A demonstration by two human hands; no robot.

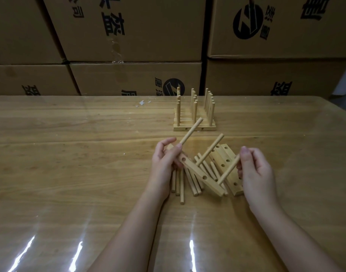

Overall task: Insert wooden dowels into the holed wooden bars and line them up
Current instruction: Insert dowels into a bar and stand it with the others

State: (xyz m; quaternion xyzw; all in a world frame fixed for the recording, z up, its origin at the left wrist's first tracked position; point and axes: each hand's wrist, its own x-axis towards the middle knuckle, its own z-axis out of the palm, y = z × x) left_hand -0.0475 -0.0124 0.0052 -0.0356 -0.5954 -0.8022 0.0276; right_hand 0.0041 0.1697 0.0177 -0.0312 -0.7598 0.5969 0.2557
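Rt fingers (pixel 244 153) are pinching a dowel (pixel 228 170) by its top, tip meeting the near end of the bar (pixel 192 168); can't tell if it's seated. Rt hand (pixel 256 171) is hovering just rt of the bar. Lt fingers (pixel 177 150) are clamping the bar's far end, lt hand (pixel 164 163) tilting it. Two pegs (pixel 210 150) are sticking up from it. Loose dowels (pixel 180 185) are lying under it, spare bars (pixel 227 156) just rt, finished rack (pixel 194 122) standing beyond it on the table (pixel 70 154).

finished bars (pixel 194 125) behind loose dowels (pixel 179 183)
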